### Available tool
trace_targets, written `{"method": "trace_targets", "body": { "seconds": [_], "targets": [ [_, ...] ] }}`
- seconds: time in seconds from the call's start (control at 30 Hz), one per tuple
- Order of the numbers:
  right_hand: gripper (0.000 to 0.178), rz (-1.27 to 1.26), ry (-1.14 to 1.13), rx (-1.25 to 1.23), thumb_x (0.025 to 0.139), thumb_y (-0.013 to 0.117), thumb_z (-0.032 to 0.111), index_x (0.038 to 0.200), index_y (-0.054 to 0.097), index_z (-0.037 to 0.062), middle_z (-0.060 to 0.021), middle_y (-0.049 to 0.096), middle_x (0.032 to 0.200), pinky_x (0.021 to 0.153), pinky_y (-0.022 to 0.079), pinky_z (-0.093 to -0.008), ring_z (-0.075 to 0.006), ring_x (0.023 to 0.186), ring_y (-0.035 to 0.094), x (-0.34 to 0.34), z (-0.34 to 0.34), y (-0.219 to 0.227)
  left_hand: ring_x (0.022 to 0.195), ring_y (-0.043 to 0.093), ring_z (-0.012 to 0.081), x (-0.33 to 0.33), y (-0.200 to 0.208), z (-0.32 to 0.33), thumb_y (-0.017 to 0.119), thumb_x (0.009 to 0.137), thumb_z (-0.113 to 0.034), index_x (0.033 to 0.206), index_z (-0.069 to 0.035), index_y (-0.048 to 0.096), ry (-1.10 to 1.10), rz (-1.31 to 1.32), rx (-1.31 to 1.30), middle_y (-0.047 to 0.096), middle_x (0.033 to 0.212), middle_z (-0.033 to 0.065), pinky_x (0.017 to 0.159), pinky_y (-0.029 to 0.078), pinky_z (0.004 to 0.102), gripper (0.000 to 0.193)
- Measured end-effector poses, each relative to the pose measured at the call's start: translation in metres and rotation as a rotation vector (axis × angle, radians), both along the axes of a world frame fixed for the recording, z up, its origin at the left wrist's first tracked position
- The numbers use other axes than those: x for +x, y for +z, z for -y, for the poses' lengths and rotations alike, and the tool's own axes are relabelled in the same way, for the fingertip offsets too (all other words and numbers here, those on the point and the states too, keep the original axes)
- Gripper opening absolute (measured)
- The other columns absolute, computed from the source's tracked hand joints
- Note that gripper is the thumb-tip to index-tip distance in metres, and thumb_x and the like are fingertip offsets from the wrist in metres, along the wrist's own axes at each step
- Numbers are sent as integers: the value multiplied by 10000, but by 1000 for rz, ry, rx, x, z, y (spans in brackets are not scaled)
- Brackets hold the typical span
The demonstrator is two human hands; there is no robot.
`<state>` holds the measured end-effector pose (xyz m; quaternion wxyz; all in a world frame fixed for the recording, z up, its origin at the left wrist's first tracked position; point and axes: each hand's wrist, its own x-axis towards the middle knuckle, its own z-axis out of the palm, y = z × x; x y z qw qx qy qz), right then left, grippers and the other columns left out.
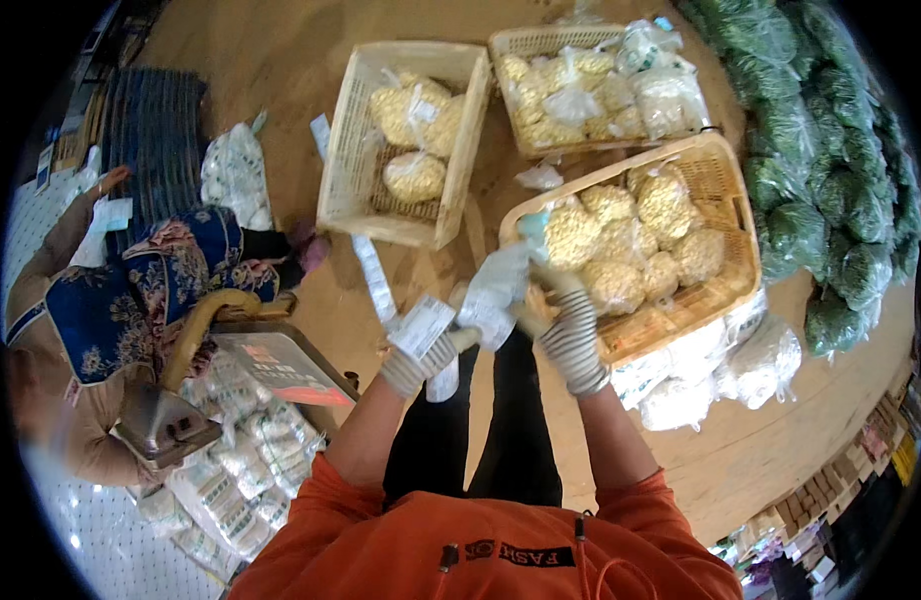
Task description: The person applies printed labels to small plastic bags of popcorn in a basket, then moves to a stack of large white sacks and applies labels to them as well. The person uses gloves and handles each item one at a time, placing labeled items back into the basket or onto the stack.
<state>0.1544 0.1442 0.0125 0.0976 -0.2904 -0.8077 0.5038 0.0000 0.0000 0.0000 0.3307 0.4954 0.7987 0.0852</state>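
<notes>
My left hand point(421, 362), in a grey-and-white striped glove, is closed on a strip of white labels point(376, 280). One printed label point(421, 325) lies over its fingers, and the strip trails away toward the pale crate. A pale, thin sheet-like piece point(493, 292) is between my hands, its far end at the basket rim; its kind is unclear. My right hand point(573, 338), gloved the same way, is beside the near left edge of an orange-brown basket point(671, 338). Motion smears its fingertips, so their grip is unclear. Clear bags of pale yellow, bead-like pieces point(611, 285) fill that basket.
A pale plastic crate point(339, 195) with similar bags stands ahead; another crate point(571, 150) is farther right. Green bagged bundles point(831, 200) line the right. White bags point(721, 370) lie beside the basket. At left, a person point(91, 330) is beside a scale point(281, 362) and packed white bags point(251, 450).
</notes>
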Motion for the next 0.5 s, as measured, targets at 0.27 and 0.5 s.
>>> {"method": "trace_targets", "body": {
  "seconds": [0.27, 0.5],
  "targets": [
    [428, -34, -228, -913, 831, 670, 311, 1170, 571, 69, -98, 651, 967, 700, 513, -336, -215, 779, 630, 50, -86, -69, 771, 616, 249, -12, 10, -56, 712, 714, -249, 964, -42, 649, -27, 432, 5, 635, 829, 107, 701, 484, 356, 330],
    [952, -32, -435, -1220, 786, 349, 793, 1431, 271, 97, -120, 458, 1345, 922, 442, -430, -288, 1148, 517, 3, -201, -177, 754, 550, 137, -63, -39, -46, 742, 687, -185, 954, -26, 615, 390, 791, -110, 593, 820, 39, 679, 447, 291, 335]
  ]
}}
